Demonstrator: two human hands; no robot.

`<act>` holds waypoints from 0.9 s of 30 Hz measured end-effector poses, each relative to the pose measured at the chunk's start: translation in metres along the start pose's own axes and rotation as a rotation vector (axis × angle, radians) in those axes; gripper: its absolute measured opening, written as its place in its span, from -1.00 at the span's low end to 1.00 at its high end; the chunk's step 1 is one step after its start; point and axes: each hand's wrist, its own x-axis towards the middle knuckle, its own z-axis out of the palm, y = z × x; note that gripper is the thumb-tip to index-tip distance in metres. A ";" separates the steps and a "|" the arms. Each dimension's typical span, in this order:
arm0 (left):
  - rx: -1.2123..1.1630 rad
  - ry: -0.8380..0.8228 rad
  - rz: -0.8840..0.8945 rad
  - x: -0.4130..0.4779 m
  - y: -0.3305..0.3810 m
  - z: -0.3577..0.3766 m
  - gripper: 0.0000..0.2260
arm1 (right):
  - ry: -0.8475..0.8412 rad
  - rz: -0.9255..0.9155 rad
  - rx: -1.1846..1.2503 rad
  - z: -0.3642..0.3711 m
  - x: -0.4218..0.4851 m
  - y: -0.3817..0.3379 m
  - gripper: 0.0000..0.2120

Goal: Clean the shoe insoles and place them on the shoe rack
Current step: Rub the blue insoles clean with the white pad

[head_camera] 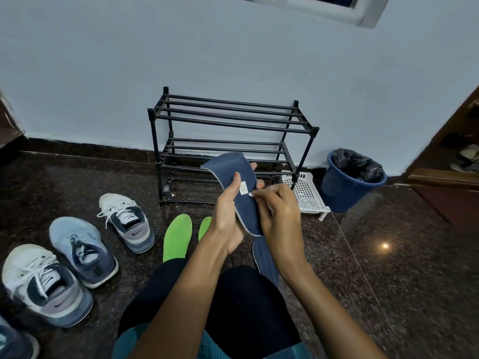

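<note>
Four sneakers are sitting on the dark speckled floor [388, 268] at the left: a cropped blue sneaker [15, 343], a white-and-grey laced sneaker [46, 286], a pale blue sneaker [83, 252] and a white-and-navy sneaker [127, 221]. Two bright green foam insoles [177, 239] are lying side by side. The left hand [228, 218] is curling around a navy fabric insole [233, 177], holding it raised before the one black three-tier tube shoe rack [228, 120]. The right hand [280, 216] is pinching a small white bit [251, 194] against its edge. A second navy insole [265, 263] is lying on the floor beneath. One white perforated plastic basket [305, 193] and one blue bin [344, 190] are standing rightmost.
</note>
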 end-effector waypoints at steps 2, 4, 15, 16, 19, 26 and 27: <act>0.010 -0.003 0.007 0.000 0.000 0.000 -0.66 | -0.001 -0.003 -0.003 0.001 -0.004 0.003 -0.85; 0.021 -0.001 0.023 0.001 0.000 0.001 -0.66 | 0.003 0.006 0.006 0.001 -0.014 0.005 -0.85; -0.007 0.036 0.019 0.001 0.003 0.000 -0.70 | -0.044 0.011 -0.002 0.001 -0.022 0.004 -0.86; 0.007 0.033 0.016 0.002 0.002 0.000 -0.69 | -0.037 0.014 0.001 0.001 -0.018 0.005 -0.86; 0.020 0.015 0.025 0.002 0.001 -0.002 -0.68 | -0.028 0.016 0.037 0.001 -0.013 0.009 -0.85; -0.080 0.027 0.072 0.004 0.003 -0.002 -0.68 | -0.009 0.090 0.116 0.001 -0.038 0.003 -0.85; -0.093 0.031 0.083 0.004 0.003 -0.004 -0.68 | -0.007 0.106 0.139 0.001 -0.041 0.001 -0.84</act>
